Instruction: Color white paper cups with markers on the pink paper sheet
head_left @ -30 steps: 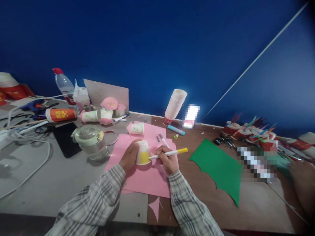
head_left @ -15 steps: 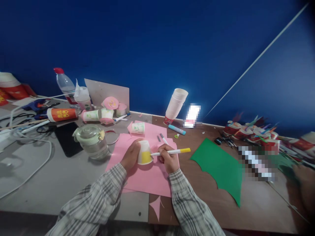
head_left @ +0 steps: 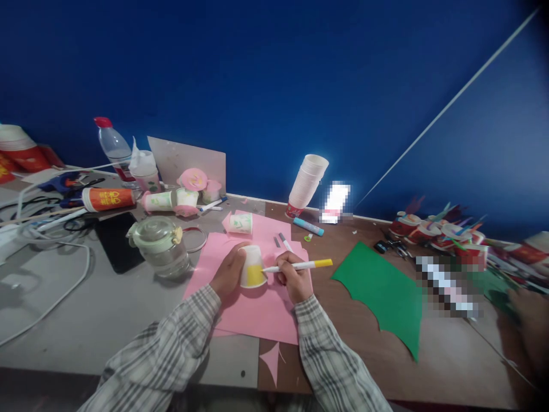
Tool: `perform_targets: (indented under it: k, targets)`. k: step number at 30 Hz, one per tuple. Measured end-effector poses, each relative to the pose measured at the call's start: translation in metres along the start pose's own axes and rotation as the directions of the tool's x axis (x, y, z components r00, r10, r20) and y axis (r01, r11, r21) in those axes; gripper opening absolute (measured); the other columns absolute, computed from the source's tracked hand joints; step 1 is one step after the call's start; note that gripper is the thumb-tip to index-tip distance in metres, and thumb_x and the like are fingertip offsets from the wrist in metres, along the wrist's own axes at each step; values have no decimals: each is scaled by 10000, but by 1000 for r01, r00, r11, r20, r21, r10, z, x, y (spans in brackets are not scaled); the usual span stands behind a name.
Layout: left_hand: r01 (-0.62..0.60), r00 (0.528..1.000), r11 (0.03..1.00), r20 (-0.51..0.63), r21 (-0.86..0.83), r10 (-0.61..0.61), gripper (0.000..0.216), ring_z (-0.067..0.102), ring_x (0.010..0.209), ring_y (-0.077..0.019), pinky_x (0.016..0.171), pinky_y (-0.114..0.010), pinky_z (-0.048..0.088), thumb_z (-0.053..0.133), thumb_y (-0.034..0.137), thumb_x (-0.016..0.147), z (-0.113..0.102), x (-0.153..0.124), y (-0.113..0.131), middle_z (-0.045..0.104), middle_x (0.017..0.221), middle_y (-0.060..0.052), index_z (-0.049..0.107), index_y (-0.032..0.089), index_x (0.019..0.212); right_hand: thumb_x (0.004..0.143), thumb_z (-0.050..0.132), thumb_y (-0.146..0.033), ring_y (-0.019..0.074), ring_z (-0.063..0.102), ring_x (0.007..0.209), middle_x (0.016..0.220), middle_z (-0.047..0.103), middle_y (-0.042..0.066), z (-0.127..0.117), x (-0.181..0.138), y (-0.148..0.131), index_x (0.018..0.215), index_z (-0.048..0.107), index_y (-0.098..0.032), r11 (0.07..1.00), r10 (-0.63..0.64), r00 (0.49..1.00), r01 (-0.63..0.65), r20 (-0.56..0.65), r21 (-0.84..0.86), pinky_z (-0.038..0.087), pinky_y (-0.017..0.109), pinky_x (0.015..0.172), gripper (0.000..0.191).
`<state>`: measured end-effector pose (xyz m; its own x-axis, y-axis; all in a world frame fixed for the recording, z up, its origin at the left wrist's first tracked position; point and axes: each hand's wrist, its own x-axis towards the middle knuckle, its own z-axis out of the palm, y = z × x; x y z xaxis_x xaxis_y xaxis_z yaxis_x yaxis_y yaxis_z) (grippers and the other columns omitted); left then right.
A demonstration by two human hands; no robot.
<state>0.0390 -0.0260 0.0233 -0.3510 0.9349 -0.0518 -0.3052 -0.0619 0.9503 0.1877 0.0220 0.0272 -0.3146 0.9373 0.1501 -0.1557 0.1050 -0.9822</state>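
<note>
My left hand [head_left: 226, 273] is wrapped round an upturned white paper cup [head_left: 252, 266] that stands on a pink paper sheet [head_left: 253, 309]. Part of the cup's side is coloured yellow. My right hand [head_left: 293, 281] is closed on a white marker with a yellow end [head_left: 300, 265], and its tip touches the yellow patch on the cup. Both forearms are in plaid sleeves.
A green paper sheet [head_left: 384, 292] lies to the right. A glass jar [head_left: 159, 247], a phone [head_left: 114, 242], a stack of cups [head_left: 305, 183], a water bottle [head_left: 110, 143], cables [head_left: 51, 274] and decorated cups [head_left: 433, 232] surround the work. Another person's hand [head_left: 529, 320] is at the far right.
The marker tip has moved slightly up along the cup's yellow patch, and the view shifted a little. The cup stays held in place.
</note>
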Motion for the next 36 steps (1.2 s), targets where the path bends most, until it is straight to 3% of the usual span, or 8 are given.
perform_targets:
  k: [22,36]
  targets:
    - [21,999,1000,-30,6,-21,607,520,563,-208,488,-335,422,554,611,593,2,-1,-1,588,704,-60,558,144,981,657,536,-248,77,352,330,392,443,-84,5,-5,-3,544,567,-191,997,-41,999,42,32,-61,290,187,348,130]
    - [-22,1000,994,3,110,22,591,495,585,-210,525,-348,411,494,606,643,-4,3,-5,596,730,-71,571,139,996,695,526,-271,68,328,306,357,407,-95,3,-1,3,544,537,-199,998,-66,995,65,-81,-16,268,173,331,168]
